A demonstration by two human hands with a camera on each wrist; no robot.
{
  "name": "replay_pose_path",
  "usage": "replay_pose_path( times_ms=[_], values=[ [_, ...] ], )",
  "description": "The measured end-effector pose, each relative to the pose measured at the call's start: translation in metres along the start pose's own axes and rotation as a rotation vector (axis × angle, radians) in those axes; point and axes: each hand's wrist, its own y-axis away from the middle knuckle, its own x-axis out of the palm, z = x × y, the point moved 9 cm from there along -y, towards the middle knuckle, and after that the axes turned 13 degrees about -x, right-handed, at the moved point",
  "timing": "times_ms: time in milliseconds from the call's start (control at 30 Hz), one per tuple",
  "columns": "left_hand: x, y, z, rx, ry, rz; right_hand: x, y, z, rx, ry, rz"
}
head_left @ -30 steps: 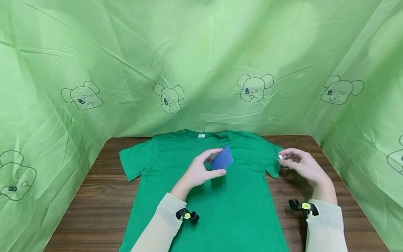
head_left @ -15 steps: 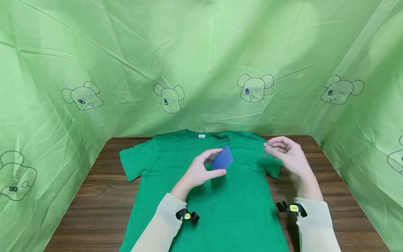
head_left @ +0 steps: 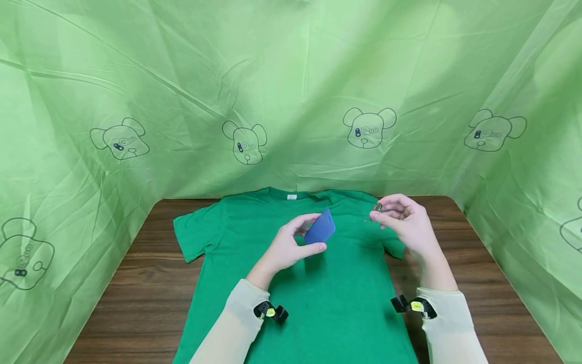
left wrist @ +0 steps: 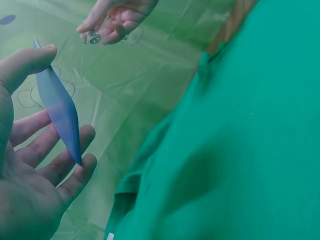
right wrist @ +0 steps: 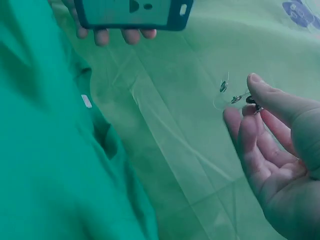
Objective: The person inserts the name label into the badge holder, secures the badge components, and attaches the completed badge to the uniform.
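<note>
A flat blue card holder (head_left: 321,228) is held by my left hand (head_left: 287,247), thumb on one edge and fingers on the opposite one. In the right wrist view the card holder (right wrist: 184,24) shows a clear window and a slot at one end. To the right, my right hand (head_left: 411,227) pinches a small metal clip (head_left: 377,207) between thumb and fingers; thin clear loops and metal bits dangle from the clip (right wrist: 236,99). The card holder and clip are apart. Both hands hover above a green T-shirt (head_left: 327,303), spread flat.
The T-shirt lies on a dark wooden table (head_left: 141,298), its collar label (head_left: 291,196) at the far edge. Light green cloth (head_left: 291,91) with printed bear heads stands behind and along both sides. Each wrist wears a black camera mount (head_left: 271,311).
My right hand has moved left with the metal clip, from beside the sleeve to over the shirt's right shoulder, closer to the card holder. The left hand stays almost still.
</note>
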Motion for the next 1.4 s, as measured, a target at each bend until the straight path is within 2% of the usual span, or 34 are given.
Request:
replay_pose_path(
  times_ms=[200,367,700,967,1133,1400],
  values=[
    [0.000,-0.001,0.002,0.000,0.011,-0.002,0.017,0.001,0.010,-0.047,0.015,0.052],
    [-0.001,0.001,-0.001,0.013,0.023,-0.005,0.034,0.002,0.015,-0.055,0.016,0.081],
    [-0.002,0.003,-0.009,0.077,0.068,0.014,0.060,0.004,0.020,-0.073,0.031,0.101],
    [0.001,0.001,-0.010,0.090,0.070,0.033,0.066,0.006,0.023,-0.089,0.040,0.128],
    [0.001,0.002,-0.010,0.088,0.071,0.037,0.067,0.006,0.022,-0.071,0.043,0.117],
    [0.004,0.002,-0.011,0.093,0.038,0.045,0.073,0.006,0.025,-0.071,0.049,0.145]
  ],
)
